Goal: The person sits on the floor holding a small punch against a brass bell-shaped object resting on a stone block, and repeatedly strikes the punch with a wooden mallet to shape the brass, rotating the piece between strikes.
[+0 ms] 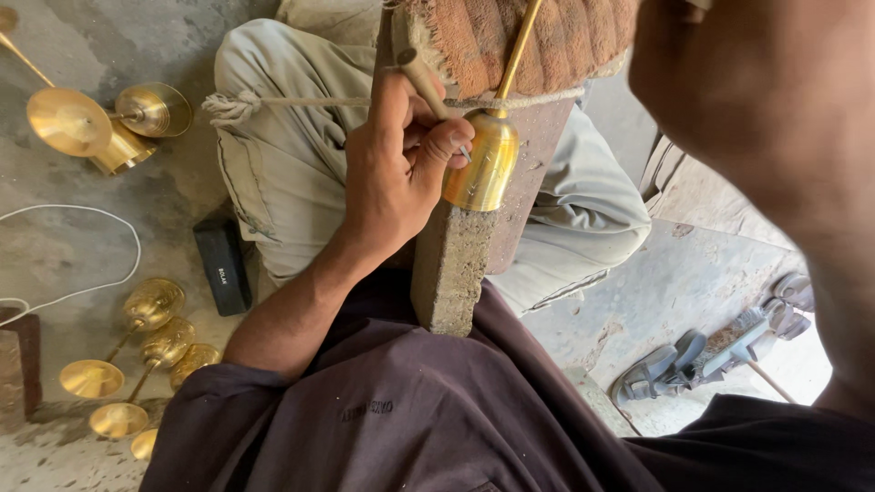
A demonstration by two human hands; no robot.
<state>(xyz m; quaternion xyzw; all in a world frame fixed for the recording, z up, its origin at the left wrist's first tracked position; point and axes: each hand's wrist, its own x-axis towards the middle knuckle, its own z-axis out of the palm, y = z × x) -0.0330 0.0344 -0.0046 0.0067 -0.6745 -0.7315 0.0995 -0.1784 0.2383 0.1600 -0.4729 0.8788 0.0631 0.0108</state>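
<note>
The left hand [392, 173] pinches a thin engraving tool [425, 84] between thumb and curled fingers [451, 141], its tip at the brass goblet cup [481, 162] lying just right of the fingertips on a wooden block [451, 264]. The right hand is out of frame, only its forearm [775, 118] showing. More brass goblets [150, 333] lie on the floor, well left of the fingers.

brass goblets [137, 342] floor L | black box [222, 264] by knee | white cord [91, 214] | sandals [720, 351] R

One head-worn camera looks steeply down, close over the person's lap and the floor [82, 246] around it.
</note>
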